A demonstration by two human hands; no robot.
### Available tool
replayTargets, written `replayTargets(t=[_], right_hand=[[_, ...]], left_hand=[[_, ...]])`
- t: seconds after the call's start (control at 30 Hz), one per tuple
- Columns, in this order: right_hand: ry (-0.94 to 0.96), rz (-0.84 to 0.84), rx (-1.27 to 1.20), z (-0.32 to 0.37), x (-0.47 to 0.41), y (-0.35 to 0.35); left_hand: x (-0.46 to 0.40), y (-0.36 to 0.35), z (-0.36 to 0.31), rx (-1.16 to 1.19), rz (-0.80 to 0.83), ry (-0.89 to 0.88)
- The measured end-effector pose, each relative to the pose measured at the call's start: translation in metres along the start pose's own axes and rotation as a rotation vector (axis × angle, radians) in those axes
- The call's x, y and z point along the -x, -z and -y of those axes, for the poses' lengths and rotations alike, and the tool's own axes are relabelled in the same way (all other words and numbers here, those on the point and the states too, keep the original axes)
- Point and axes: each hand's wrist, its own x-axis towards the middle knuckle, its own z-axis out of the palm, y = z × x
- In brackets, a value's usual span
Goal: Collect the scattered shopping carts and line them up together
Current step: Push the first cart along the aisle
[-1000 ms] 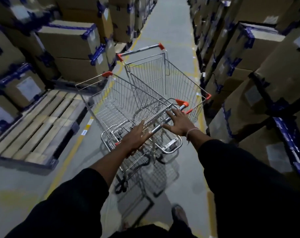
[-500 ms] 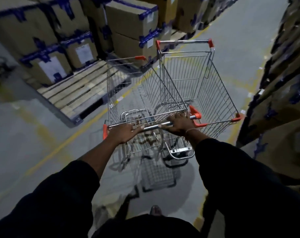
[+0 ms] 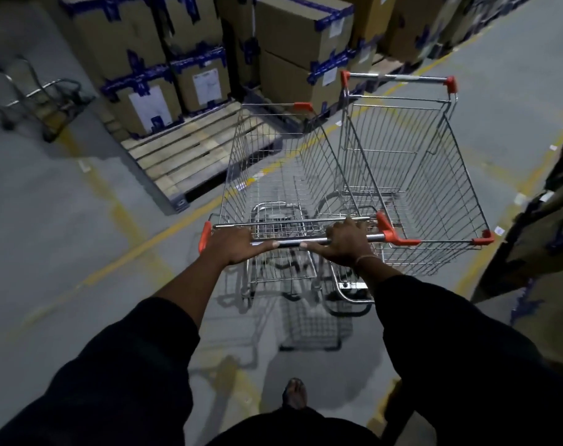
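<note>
Head-worn camera looks forward and down, close above the floor [image 3: 64,239].

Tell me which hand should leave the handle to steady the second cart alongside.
Right, probably. The right hand grips the handle bar at its end nearest the second cart, which stands to the right. The left hand grips the far end, beside the orange cap, so it would have to cross over.

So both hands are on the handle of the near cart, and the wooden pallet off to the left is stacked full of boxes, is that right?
Not quite. The head view shows the left hand and right hand gripping the near cart's handle, but the near end of the wooden pallet lies bare; the boxes stand only at its far end.
</note>
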Motion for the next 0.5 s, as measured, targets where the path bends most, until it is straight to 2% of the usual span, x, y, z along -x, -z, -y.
replayTargets(t=[0.37,0.5], right_hand=[[0.12,-0.002,0.0,0.051,0.017,0.009],[0.17,-0.051,0.023,0.08,0.014,0.007]], left_hand=[[0.049,-0.006,0.04,0.047,-0.009,0.06],[0.069,-0.007,0.063,0.035,-0.037,0.073]])
